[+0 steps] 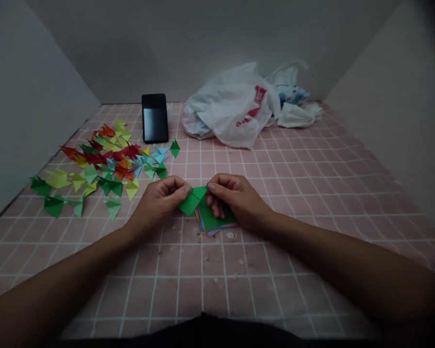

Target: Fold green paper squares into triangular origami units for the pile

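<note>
Between my two hands is a green piece of folded origami paper [192,201], raised a little above the table. My left hand [163,198] pinches its left edge between thumb and forefinger. At its upper right corner, my right hand [235,195] pinches with thumb and forefinger, the other fingers curled below. Under the right hand lies a stack of square coloured paper [217,220], a green sheet on top and blue, yellow, pink and purple edges showing. The right hand's palm side and part of the stack are hidden.
Many small folded paper pieces [110,157] in red, orange, yellow, green and blue lie scattered at the left. A black phone [155,119] leans upright behind them. Crumpled white plastic bags [235,104] sit at the back. Small scraps dot the pink checked tablecloth [217,295].
</note>
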The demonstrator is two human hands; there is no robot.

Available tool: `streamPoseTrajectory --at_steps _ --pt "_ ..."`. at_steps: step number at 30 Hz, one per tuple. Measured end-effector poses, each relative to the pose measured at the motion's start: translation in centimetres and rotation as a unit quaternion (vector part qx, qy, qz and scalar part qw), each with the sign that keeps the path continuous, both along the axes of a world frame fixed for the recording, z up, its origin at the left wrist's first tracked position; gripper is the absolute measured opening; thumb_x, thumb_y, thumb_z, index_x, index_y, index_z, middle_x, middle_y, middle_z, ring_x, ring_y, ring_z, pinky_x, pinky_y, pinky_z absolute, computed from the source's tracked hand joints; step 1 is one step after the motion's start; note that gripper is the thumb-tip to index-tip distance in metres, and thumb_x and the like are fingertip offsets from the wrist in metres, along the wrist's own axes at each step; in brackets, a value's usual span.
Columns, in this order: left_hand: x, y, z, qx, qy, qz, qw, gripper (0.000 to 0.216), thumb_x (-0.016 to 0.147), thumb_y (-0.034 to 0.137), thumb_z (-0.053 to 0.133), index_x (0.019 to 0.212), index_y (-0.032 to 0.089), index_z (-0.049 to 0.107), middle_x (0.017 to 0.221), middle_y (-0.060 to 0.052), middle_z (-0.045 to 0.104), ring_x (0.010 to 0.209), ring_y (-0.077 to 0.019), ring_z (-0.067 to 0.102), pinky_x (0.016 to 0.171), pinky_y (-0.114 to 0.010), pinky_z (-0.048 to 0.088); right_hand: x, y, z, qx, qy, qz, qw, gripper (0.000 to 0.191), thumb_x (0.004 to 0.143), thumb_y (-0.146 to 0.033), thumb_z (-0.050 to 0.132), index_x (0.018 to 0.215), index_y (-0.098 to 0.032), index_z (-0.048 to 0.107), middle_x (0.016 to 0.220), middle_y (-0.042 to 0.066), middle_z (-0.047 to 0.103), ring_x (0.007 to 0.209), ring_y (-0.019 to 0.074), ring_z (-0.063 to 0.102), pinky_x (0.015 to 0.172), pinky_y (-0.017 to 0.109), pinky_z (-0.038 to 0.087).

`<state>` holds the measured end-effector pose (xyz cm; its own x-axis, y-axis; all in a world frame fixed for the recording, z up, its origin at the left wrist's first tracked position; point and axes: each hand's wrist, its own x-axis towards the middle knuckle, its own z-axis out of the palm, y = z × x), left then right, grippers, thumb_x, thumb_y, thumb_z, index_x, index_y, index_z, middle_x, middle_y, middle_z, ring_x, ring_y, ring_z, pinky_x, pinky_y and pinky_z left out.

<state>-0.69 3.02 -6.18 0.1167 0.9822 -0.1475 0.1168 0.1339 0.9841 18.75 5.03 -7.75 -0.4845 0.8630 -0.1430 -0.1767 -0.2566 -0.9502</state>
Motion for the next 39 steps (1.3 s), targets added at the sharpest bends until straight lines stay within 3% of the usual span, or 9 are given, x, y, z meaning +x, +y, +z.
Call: streamPoseTrajectory --at_steps 7,21,27,34,37,39 --pt "0.08 -0.16 -0.25 0.02 -0.018 0.019 0.999 0.022 0.083 0.036 0.072 0.075 0.017 0.063 0.065 0.003 0.06 0.057 -0.0085 0.052 0.053 -0.019 0.04 -0.1 -0.14 0.49 0.002 -0.018 0.058 0.998 0.016 0.083 -0.026 0.068 0.074 -0.017 0.058 0.054 -0.006 0.06 0.043 0.0054 0.053 0.039 0.015 0.037" --pt "0.0 -0.09 -0.29 0.018 0.026 -0.006 0.999 0.028 0.081 0.04 0.072 0.072 0.017 0.06 0.066 0.003 0.058 0.06 -0.0093 0.049 0.057 -0.021 0.04 -0.05 -0.27 0.45 -0.003 -0.007 0.047 0.999 0.016 0.085 -0.025 0.065 0.075 -0.017 0.057 0.059 -0.005 0.061 0.044 0.0046 0.053 0.04 0.014 0.04" --pt "0.09 -0.3 0.15 0.0 0.037 -0.046 0.998 0.028 0.083 0.04 0.069 0.07 0.017 0.06 0.064 0.004 0.055 0.057 -0.0095 0.048 0.054 -0.021 0.041 -0.15 -0.23 0.15 -0.009 0.017 0.029 0.999 0.018 0.084 -0.032 0.071 0.088 -0.018 0.059 0.055 -0.007 0.061 0.04 0.0062 0.053 0.036 0.014 0.039" --pt "-0.29 0.06 -0.37 0.105 0.004 -0.055 0.993 0.021 0.084 0.031 0.07 0.103 0.02 0.07 0.095 -0.004 0.072 0.084 -0.0158 0.065 0.076 -0.027 0.053 0.15 0.28 0.08 -0.11 0.075 0.051 0.99 0.024 0.079 -0.033 0.076 0.081 -0.017 0.057 0.061 -0.005 0.066 0.04 0.0058 0.054 0.035 0.014 0.037" --pt "-0.4 0.06 0.0 0.158 0.041 -0.074 0.984 0.009 0.085 0.026 0.07 0.09 0.02 0.073 0.089 -0.004 0.071 0.083 -0.0163 0.065 0.078 -0.028 0.053 0.11 -0.04 0.41 -0.114 0.063 0.099 0.986 0.027 0.081 -0.038 0.075 0.082 -0.017 0.058 0.06 -0.005 0.062 0.041 0.0062 0.052 0.036 0.016 0.035" --pt "-0.51 -0.04 0.44 0.187 0.07 -0.071 0.977 0.008 0.086 0.025 0.068 0.082 0.02 0.072 0.085 -0.003 0.069 0.083 -0.0163 0.064 0.08 -0.028 0.051 0.12 -0.37 0.8 -0.067 0.014 0.098 0.993 0.028 0.085 -0.042 0.071 0.083 -0.018 0.058 0.06 -0.005 0.06 0.043 0.0065 0.05 0.038 0.017 0.034"
